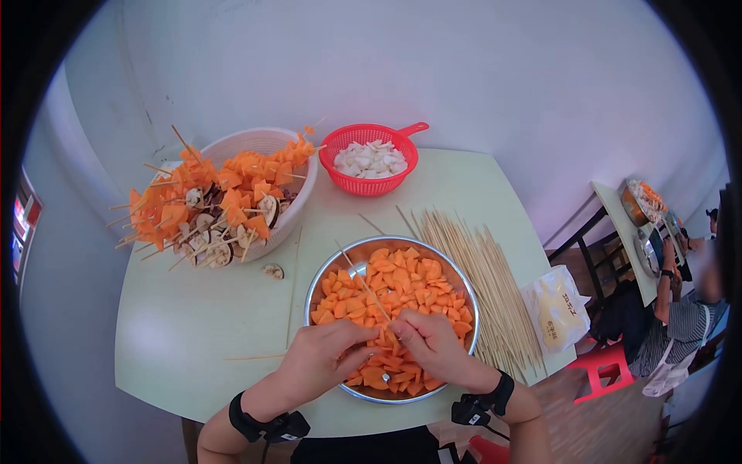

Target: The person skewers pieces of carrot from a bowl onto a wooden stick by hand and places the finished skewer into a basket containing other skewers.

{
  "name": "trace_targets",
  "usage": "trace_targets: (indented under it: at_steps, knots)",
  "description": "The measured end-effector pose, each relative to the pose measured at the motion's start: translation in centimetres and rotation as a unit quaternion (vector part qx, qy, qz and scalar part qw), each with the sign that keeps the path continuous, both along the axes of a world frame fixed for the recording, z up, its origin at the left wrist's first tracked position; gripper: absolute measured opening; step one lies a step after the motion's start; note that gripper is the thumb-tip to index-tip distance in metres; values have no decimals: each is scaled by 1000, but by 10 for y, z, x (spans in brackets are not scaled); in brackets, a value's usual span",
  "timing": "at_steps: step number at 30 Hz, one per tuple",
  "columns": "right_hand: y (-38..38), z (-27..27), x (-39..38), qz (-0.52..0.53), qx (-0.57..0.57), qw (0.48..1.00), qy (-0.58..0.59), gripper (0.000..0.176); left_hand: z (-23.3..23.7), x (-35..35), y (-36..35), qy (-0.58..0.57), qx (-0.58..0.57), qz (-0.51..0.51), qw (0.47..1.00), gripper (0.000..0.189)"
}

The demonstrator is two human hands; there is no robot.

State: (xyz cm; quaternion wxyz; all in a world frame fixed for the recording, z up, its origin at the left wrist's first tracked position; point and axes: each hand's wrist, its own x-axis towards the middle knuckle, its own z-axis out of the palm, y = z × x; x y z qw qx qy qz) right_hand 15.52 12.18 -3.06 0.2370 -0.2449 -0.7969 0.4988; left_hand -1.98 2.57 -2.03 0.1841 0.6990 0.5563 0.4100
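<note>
A round metal bowl [473, 298] full of cut carrot slices [406, 274] stands at the table's front, below both my hands. My right hand [434, 344] is closed in a pinch on a thin wooden skewer [362, 280], near its lower end. The skewer slants up and to the left over the bowl. Close beside it, my left hand [332, 352] has thumb and fingers curled at a carrot slice over the bowl's left side; its fingertips partly blend with the carrots behind.
A white basket [305, 189] holds skewered carrot and eggplant pieces [232, 201]. Behind the bowl is a red colander [363, 185] of white chunks [371, 158]. Loose bamboo skewers [487, 286] and a plastic packet [553, 309] lie right. Another person [672, 332] sits at a far table.
</note>
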Motion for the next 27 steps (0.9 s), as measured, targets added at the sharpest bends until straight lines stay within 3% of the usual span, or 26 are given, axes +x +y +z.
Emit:
trace_targets:
  at_steps: [5,7,9,11,12,15,17,18,19,20,21,23,24,25,27]
  knots:
    - [3,2,1,1,-29,999,25,27,0,-4,1,-25,25,1,999,27]
    - [13,-4,7,-28,-9,999,36,25,7,-6,-1,-34,-65,49,996,24]
    - [20,-4,12,-56,10,997,46,23,2,-22,0,-6,-36,60,998,21]
    - [25,-1,15,-153,-136,965,165,18,1,-31,1,24,-8,69,997,17]
    - [29,-1,18,-153,-136,965,165,18,3,-33,3,-19,-1,105,994,14]
    - [35,-5,19,-58,-190,951,238,15,6,-34,3,-103,13,179,978,8]
    - [20,-3,5,18,-221,969,104,23,5,-28,2,-170,-32,167,971,8]
    - [13,1,0,17,-222,969,105,23,-1,-26,2,-108,-4,94,990,11]
    - [6,6,-3,60,-109,987,99,24,0,-21,1,-109,-4,93,990,11]
    - [2,8,-4,103,6,990,91,25,3,-15,0,-32,-30,26,999,13]
    - [2,6,-1,104,5,990,90,25,4,-11,-1,45,-55,-40,997,15]
    - [4,1,9,116,-187,969,112,24,4,-14,2,34,-33,-25,999,18]
    - [6,2,9,49,-145,977,148,23,6,-20,5,0,-12,49,999,18]
    - [10,2,9,49,-147,977,150,23,7,-27,7,-32,10,121,992,18]
    - [22,0,13,-77,-147,956,240,31,1,-42,8,-30,2,144,989,18]
